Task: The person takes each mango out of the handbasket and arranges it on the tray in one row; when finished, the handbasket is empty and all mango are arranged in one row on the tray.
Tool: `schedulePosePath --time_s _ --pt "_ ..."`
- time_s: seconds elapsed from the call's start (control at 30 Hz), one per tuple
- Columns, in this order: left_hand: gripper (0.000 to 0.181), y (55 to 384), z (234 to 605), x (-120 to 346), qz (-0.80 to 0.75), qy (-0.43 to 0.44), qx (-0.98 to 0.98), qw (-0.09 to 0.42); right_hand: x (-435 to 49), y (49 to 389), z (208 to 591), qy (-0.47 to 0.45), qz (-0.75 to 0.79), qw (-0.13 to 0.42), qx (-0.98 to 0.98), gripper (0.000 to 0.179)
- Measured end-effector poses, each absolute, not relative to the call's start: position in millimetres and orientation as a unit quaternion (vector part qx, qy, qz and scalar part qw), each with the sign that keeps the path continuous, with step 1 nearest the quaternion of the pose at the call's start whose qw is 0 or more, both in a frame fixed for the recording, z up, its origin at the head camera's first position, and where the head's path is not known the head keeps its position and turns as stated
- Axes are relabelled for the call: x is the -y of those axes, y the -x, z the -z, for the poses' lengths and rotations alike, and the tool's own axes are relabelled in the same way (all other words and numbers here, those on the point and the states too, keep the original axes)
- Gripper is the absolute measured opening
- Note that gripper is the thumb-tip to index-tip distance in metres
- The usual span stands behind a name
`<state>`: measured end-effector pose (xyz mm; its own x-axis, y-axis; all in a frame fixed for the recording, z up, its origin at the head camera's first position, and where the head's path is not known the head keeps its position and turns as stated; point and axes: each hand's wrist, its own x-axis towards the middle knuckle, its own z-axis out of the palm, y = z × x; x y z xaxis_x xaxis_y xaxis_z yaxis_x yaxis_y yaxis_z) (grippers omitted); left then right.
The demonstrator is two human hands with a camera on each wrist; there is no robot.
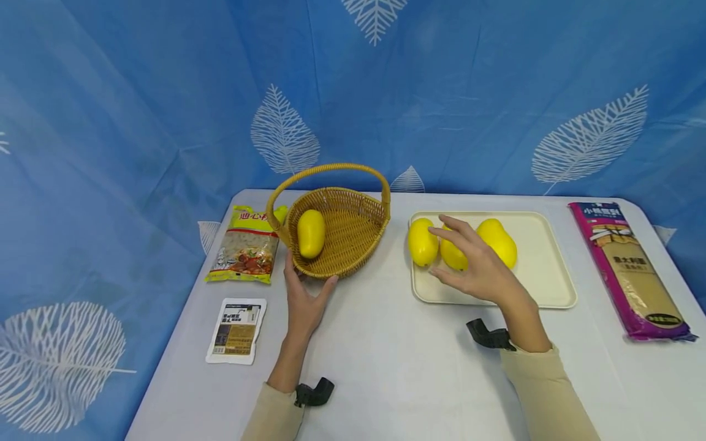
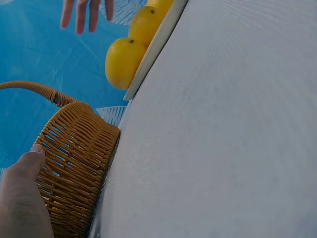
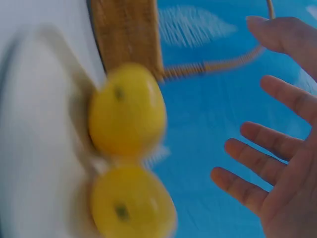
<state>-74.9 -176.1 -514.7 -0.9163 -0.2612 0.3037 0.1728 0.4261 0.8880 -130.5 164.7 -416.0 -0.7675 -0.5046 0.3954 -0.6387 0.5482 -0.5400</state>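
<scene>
A brown wicker basket [image 1: 353, 229] with a tall arched handle stands left of centre, one yellow mango [image 1: 311, 234] lying at its left side. My left hand [image 1: 304, 306] holds the basket at its near left side; in the left wrist view the thumb [image 2: 30, 161] lies against the woven wall, and the other fingers are hidden. Over a cream tray [image 1: 543, 275] to the right, my right hand [image 1: 478, 269] hovers with spread fingers and nothing in them. Three yellow fruits lie on that tray: a left mango [image 1: 423, 242], a partly covered middle one and a right one [image 1: 499, 242].
A pasta bag [image 1: 242, 245] lies left of the basket, with a small white pouch [image 1: 236, 331] nearer me. Beyond the tray's right side is a long purple noodle packet [image 1: 631, 269]. Blue leaf-patterned cloth [image 1: 458, 110] hangs behind the white table [image 1: 386, 367].
</scene>
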Motion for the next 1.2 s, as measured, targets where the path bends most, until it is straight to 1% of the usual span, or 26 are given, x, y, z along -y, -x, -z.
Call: schedulePosePath --time_s 0.2,0.37,0.53,0.7,0.93,1.1,1.2 --pt "0.106 74 514 178 0.522 -0.027 0.827 0.205 -118 132 424 -0.351 -0.370 0.060 0.858 0.070" --pt "0.106 74 514 179 0.517 -0.025 0.830 0.210 -80 138 425 -0.376 -0.389 0.049 0.840 0.068" --pt "0.107 75 515 180 0.525 -0.008 0.822 0.219 -51 148 425 -0.389 -0.393 0.052 0.832 0.070" --pt "0.106 76 516 180 0.525 0.004 0.821 0.224 -32 154 423 -0.386 -0.394 0.056 0.832 0.072" --pt "0.105 76 512 179 0.516 -0.017 0.831 0.208 -12 172 419 -0.363 -0.401 0.016 0.841 0.073" --pt "0.105 77 512 180 0.518 -0.022 0.831 0.201 1 188 419 -0.368 -0.396 -0.003 0.842 0.074" --pt "0.105 77 513 180 0.519 -0.023 0.831 0.199 10 195 421 -0.365 -0.385 -0.033 0.847 0.074"
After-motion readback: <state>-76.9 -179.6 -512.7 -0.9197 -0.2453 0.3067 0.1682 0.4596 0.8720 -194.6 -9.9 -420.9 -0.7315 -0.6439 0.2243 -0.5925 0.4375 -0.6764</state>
